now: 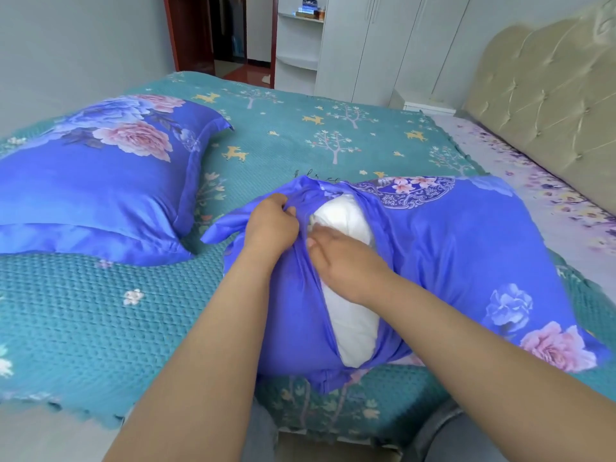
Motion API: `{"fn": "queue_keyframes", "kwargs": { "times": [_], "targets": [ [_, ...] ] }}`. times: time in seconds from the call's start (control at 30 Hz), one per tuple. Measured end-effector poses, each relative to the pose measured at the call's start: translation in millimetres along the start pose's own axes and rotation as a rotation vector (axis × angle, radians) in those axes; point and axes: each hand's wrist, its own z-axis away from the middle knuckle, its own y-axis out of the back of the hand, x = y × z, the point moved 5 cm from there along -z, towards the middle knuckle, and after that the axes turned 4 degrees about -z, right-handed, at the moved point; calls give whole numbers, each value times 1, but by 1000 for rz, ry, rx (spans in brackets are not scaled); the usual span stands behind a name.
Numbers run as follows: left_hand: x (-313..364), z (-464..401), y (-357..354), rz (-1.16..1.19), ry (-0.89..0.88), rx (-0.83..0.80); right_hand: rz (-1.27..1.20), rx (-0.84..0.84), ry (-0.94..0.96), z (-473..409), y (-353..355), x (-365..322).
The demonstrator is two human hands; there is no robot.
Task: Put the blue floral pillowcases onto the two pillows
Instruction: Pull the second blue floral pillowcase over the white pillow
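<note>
One covered pillow [96, 181] already lies finished at the left of the bed [100, 315]. The second pillowcase [466, 261] holds its white pillow [350, 315], still showing through the gap; the left hand [270, 225] pinches the flap, while the right hand [346, 261] presses with straight fingers to tuck it in.

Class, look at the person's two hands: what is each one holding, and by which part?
Left hand pinches the pillowcase by its opening's flap edge. Right hand holds nothing; it presses the white pillow.
</note>
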Motion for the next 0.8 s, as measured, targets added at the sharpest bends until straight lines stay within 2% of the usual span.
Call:
{"fn": "queue_keyframes", "kwargs": {
  "times": [0.07, 0.1, 0.13, 0.2, 0.3, 0.37, 0.43, 0.6, 0.7, 0.77, 0.8],
  "targets": [
    [-9, -4, -11, 388, 171, -88, -116, 126, 17, 3, 3, 18],
    [-13, -5, -15, 580, 253, -129, -105, 130, 16, 5, 0, 25],
    [-14, -4, -18, 718, 319, -168, -70, 94, 12, 5, -5, 33],
    [-9, 3, -18, 796, 353, -254, 37, -20, 10, 3, -17, 40],
    [-2, 7, -11, 595, 282, -249, 196, -33, 76, -3, -18, 36],
    [3, 7, -6, 291, 148, -244, 267, 20, 138, -3, -14, 33],
    [7, 9, -5, -2, 38, -232, 263, -19, 171, -1, -16, 34],
    [8, 8, 11, -390, -4, 107, 100, -169, 111, -4, -16, 43],
    [16, 10, 17, -419, -127, 186, -270, -168, 35, -12, -15, 43],
    [15, 8, 13, -213, -132, 156, -669, -190, -10, -12, -20, 40],
    [10, 6, 10, -27, -82, 118, -806, -202, -21, -11, -22, 39]
  ]
}}
